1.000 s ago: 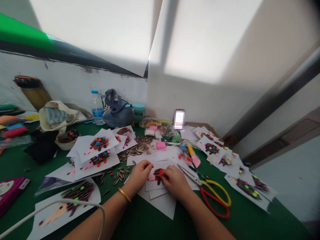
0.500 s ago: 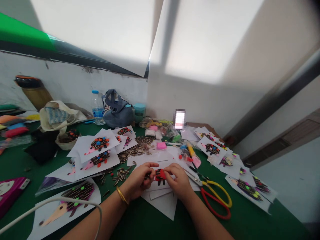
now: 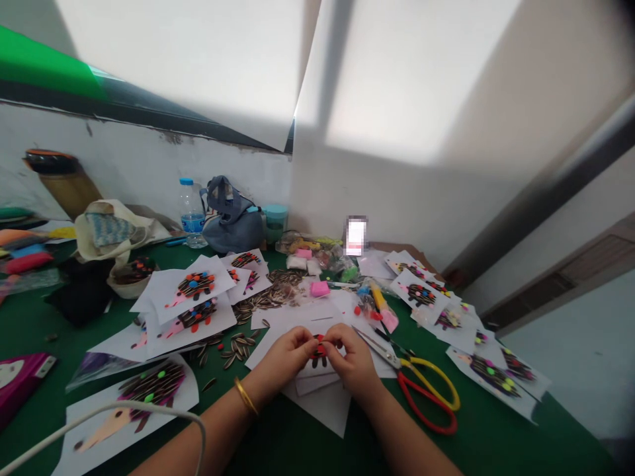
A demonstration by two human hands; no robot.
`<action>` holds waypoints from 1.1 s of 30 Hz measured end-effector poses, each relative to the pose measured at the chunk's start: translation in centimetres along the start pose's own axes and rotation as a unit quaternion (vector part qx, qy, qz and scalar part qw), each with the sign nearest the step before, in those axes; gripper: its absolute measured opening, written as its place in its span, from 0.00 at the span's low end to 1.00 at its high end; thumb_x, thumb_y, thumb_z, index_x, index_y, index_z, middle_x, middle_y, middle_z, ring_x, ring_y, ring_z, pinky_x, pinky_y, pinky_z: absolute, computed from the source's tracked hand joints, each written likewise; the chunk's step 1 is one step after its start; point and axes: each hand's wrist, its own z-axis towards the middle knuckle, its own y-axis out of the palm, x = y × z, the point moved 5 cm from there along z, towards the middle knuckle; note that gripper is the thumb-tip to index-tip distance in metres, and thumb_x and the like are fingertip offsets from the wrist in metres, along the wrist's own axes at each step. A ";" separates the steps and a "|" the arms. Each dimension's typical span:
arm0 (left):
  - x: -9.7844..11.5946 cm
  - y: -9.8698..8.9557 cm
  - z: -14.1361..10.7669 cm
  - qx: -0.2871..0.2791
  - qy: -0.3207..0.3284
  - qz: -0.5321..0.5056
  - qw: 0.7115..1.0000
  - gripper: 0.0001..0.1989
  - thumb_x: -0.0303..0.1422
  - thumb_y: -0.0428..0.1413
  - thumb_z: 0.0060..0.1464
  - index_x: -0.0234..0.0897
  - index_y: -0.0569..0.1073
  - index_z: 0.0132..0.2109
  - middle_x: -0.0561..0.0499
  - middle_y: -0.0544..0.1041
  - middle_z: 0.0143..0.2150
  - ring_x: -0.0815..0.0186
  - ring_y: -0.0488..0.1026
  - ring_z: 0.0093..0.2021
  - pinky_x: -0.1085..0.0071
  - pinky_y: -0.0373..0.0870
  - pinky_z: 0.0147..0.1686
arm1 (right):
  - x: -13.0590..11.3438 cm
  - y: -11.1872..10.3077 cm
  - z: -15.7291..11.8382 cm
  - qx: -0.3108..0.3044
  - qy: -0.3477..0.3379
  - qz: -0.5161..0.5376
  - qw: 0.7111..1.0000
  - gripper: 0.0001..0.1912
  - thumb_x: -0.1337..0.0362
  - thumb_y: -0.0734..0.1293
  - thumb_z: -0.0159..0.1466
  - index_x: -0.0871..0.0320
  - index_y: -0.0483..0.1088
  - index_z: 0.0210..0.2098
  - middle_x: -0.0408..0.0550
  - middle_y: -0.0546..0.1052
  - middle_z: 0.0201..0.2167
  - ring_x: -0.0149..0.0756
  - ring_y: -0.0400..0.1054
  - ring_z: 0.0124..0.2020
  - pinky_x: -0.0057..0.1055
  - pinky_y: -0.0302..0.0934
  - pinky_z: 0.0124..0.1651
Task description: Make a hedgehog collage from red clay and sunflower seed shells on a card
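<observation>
Both hands meet over a small red clay shape (image 3: 318,353) with dark seeds and dark feet, on white paper (image 3: 317,385). My left hand (image 3: 296,349) has thumb and forefinger pinched together at the shape's upper left; whatever is between them is too small to make out. Opposite it, my right hand (image 3: 344,350) is pinched over the shape's right edge, its fingertips nearly touching the left ones. What it holds is hidden too. Striped sunflower seeds (image 3: 241,347) lie loose to the left of the hands, beside a small red ball (image 3: 220,346).
Scissors (image 3: 429,390) with yellow and red handles lie right of my right hand. Hedgehog pictures (image 3: 171,301) are stacked at left, others (image 3: 461,324) at right. A white cable (image 3: 149,408) crosses the lower left. A bottle (image 3: 192,215) and blue bag (image 3: 233,221) stand behind.
My left hand has moved right, and its extended forefinger has closed onto the thumb. The two hands' fingertips have come together over the red shape.
</observation>
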 end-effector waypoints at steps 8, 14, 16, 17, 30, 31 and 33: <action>0.3 -0.2 0.0 0.017 0.025 0.056 0.998 0.13 0.43 0.56 0.52 0.35 0.73 0.32 0.57 0.67 0.24 0.70 0.61 0.25 0.74 0.57 0.27 | 0.3 0.0 -0.1 -0.013 -0.007 -0.032 0.999 0.07 0.64 0.63 0.65 0.56 0.72 0.35 0.45 0.74 0.31 0.34 0.67 0.34 0.31 0.61 0.38; 0.4 -2.3 0.3 0.163 0.014 0.006 0.987 0.14 0.43 0.58 0.49 0.36 0.72 0.32 0.59 0.65 0.21 0.72 0.57 0.21 0.75 0.54 0.22 | 3.3 -1.1 0.2 -0.037 0.044 -0.126 0.990 0.13 0.66 0.61 0.65 0.56 0.75 0.44 0.50 0.79 0.41 0.40 0.71 0.44 0.37 0.63 0.49; 0.1 -2.7 0.4 0.177 0.001 -0.012 0.984 0.14 0.44 0.58 0.49 0.37 0.72 0.33 0.61 0.61 0.19 0.73 0.54 0.19 0.76 0.51 0.20 | 4.0 -1.1 0.3 -0.065 0.069 -0.160 0.982 0.14 0.68 0.61 0.63 0.55 0.76 0.44 0.49 0.79 0.41 0.40 0.72 0.43 0.37 0.63 0.48; -0.1 -2.8 0.4 0.179 -0.003 -0.017 0.984 0.14 0.44 0.58 0.49 0.37 0.71 0.33 0.61 0.61 0.19 0.73 0.53 0.18 0.76 0.50 0.20 | 4.2 -1.0 0.3 -0.074 0.080 -0.176 0.978 0.13 0.69 0.62 0.63 0.55 0.77 0.42 0.49 0.80 0.39 0.40 0.72 0.41 0.36 0.63 0.46; -0.5 -2.9 0.7 0.184 -0.006 -0.015 0.983 0.12 0.42 0.58 0.48 0.36 0.71 0.32 0.61 0.62 0.19 0.73 0.55 0.20 0.76 0.51 0.20 | 3.0 0.4 0.1 -0.136 0.044 -0.233 0.962 0.11 0.71 0.64 0.62 0.54 0.77 0.37 0.44 0.78 0.33 0.36 0.70 0.37 0.30 0.61 0.41; -0.5 -2.9 0.7 0.184 -0.006 -0.016 0.983 0.13 0.42 0.58 0.48 0.36 0.72 0.32 0.61 0.62 0.19 0.73 0.55 0.20 0.76 0.51 0.20 | 2.9 0.5 0.1 -0.137 0.038 -0.232 0.962 0.12 0.72 0.63 0.62 0.54 0.77 0.37 0.44 0.78 0.33 0.36 0.70 0.37 0.30 0.61 0.42; -0.5 -2.8 0.6 0.184 -0.007 -0.018 0.983 0.13 0.42 0.58 0.48 0.36 0.72 0.32 0.61 0.62 0.19 0.73 0.55 0.19 0.76 0.51 0.20 | 2.9 0.5 0.1 -0.137 0.029 -0.233 0.962 0.12 0.73 0.63 0.62 0.54 0.78 0.36 0.44 0.78 0.33 0.36 0.70 0.37 0.30 0.61 0.42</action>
